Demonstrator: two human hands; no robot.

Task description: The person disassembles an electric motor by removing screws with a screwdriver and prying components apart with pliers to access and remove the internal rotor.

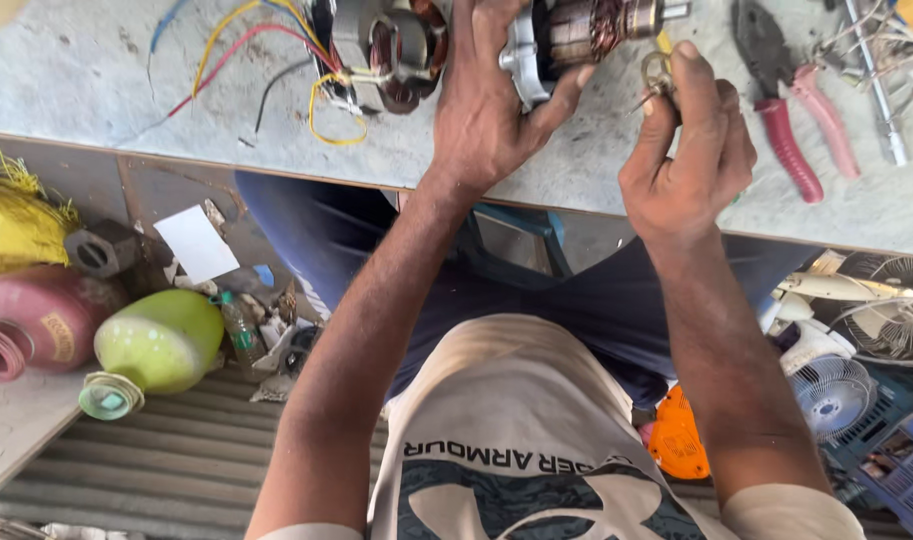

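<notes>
Copper-wound rotor [586, 30] on grey bench [76, 70], our left hand [486, 100] clenched round its end cover. Right hand [691, 150] pinches small metal ring [657, 72] beside shaft. We judge fitting step; next needs ring lined up with shaft.

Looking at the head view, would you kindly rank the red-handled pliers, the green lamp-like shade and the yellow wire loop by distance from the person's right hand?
From the right hand:
1. Red-handled pliers, just to its right on the bench.
2. Yellow wire loop, across the bench to the left, past the left hand.
3. Green shade, far left, down on the floor.
</notes>
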